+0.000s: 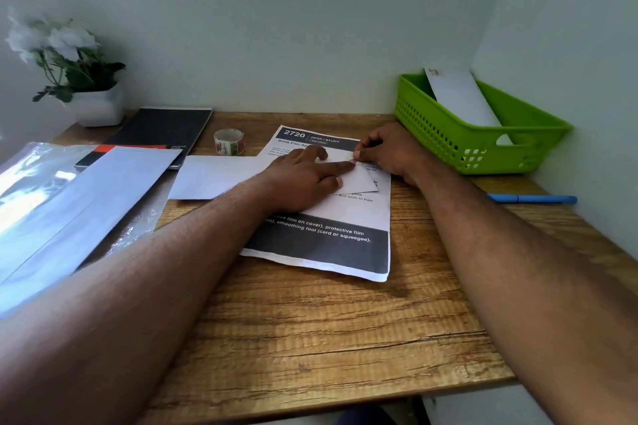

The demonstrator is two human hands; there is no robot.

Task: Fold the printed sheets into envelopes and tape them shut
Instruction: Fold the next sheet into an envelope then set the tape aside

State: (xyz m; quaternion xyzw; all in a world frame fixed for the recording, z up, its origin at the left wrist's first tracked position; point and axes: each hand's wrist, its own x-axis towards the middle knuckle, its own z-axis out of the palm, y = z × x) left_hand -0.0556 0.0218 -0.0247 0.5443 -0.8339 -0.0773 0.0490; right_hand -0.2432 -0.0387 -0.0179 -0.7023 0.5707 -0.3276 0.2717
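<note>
A printed sheet (331, 245) with dark bands lies in the middle of the wooden desk (310, 338). A folded white envelope (214, 176) lies across it, reaching out to the left. My left hand (303, 179) presses flat on the envelope, its index finger stretched toward the top edge. My right hand (386, 148) is curled there, thumb and finger pinching a pale strip of tape (340, 155) against the envelope next to my left fingertip. A tape roll (229, 141) with a red and green print stands behind the envelope.
A green basket (448, 138) at the back right holds a finished white envelope (459, 97). A blue pen (531, 198) lies at the right. On the left are a plastic sleeve with white sheets (79, 197), a black notebook (155, 131) and a potted plant (96, 107).
</note>
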